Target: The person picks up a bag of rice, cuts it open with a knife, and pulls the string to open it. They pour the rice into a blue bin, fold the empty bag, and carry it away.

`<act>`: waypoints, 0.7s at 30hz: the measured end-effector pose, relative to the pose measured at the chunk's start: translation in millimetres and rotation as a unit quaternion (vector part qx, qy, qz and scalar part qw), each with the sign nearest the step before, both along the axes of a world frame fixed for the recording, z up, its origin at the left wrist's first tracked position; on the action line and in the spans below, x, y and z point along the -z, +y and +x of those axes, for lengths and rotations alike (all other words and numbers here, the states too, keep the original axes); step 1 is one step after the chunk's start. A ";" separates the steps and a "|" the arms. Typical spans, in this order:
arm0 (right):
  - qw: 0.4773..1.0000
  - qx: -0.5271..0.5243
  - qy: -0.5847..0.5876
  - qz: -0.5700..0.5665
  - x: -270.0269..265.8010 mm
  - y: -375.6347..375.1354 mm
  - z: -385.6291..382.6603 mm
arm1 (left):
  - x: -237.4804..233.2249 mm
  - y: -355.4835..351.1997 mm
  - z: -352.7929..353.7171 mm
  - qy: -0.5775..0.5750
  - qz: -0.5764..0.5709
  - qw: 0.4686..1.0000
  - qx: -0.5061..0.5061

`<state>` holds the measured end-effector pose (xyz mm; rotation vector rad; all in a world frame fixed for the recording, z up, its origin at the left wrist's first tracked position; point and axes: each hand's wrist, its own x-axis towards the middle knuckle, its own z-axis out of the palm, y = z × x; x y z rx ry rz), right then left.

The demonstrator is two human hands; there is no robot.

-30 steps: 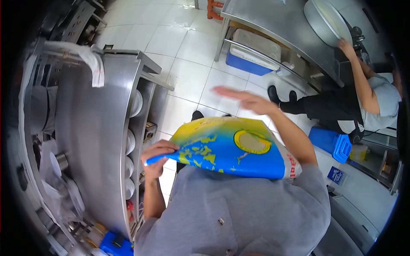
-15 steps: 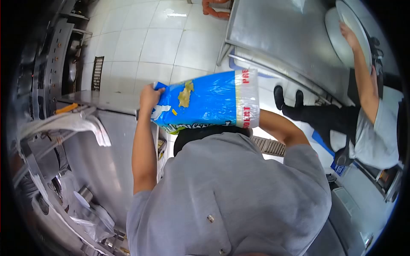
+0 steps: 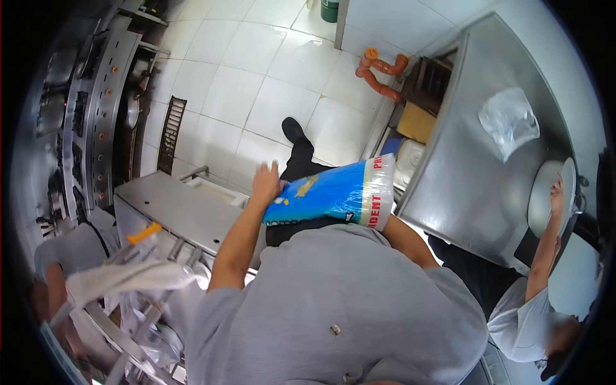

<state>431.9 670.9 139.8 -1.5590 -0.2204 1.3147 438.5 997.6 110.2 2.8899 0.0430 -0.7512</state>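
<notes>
A large blue plastic sack [image 3: 321,196] with a white end and red lettering lies slantwise in front of my waist. Its far-left part carries a yellowish patch. By the sack's left end is my left hand [image 3: 266,185], fingers stretched up and apart, the thumb side close to the plastic. My right forearm [image 3: 410,240] runs under the white end of the sack, and the sack hides my right hand, so its fingers do not show. One dark shoe [image 3: 294,130] shows on the floor beyond the sack.
A steel table [image 3: 475,167] stands at right with a clear plastic bag [image 3: 510,122]; a co-worker's hand [image 3: 557,196] touches a large round pan [image 3: 545,205]. Left are a stove [image 3: 106,128], a steel counter [image 3: 179,212], a cart with a cloth [image 3: 128,279] and another person [image 3: 77,256]. An orange pipe [image 3: 378,70] rises ahead.
My left hand has gone from gripping the sack's corner to stretched fingers beside it. The sack sits lower and further right in view. The view has shifted, showing more of the right table.
</notes>
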 end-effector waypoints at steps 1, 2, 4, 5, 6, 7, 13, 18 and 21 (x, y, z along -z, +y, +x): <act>1.000 0.014 0.001 -0.011 1.0 9.0 17.5 | -17.2 4.1 43.9 -0.017 -0.064 0.994 0.084; 0.999 0.025 -0.005 -0.024 1.1 19.5 38.5 | -36.2 8.1 101.5 -0.042 -0.127 0.977 0.169; 0.997 0.051 -0.016 -0.052 5.9 49.0 83.2 | -58.6 -4.4 173.0 0.010 -0.335 0.903 0.270; 0.996 0.056 -0.025 -0.069 10.4 62.2 104.8 | -59.5 -4.4 174.7 0.009 -0.339 0.901 0.270; 0.994 0.053 -0.032 -0.091 11.8 78.3 135.6 | -58.5 0.6 187.4 0.114 -0.445 0.865 0.204; 0.992 0.050 -0.036 -0.111 12.0 86.9 162.5 | -52.8 5.8 190.0 0.223 -0.537 0.802 0.135; 0.956 0.246 -0.051 0.151 -78.8 94.0 321.0 | -75.9 84.2 278.2 0.417 -0.594 0.666 -0.173; 0.854 0.077 -0.515 0.014 -66.0 216.8 449.3 | -41.5 151.1 370.5 0.383 -0.598 0.655 -0.258; 0.822 0.074 -0.555 0.101 -47.9 326.8 586.9 | -27.9 182.6 438.8 0.344 -0.600 0.659 -0.296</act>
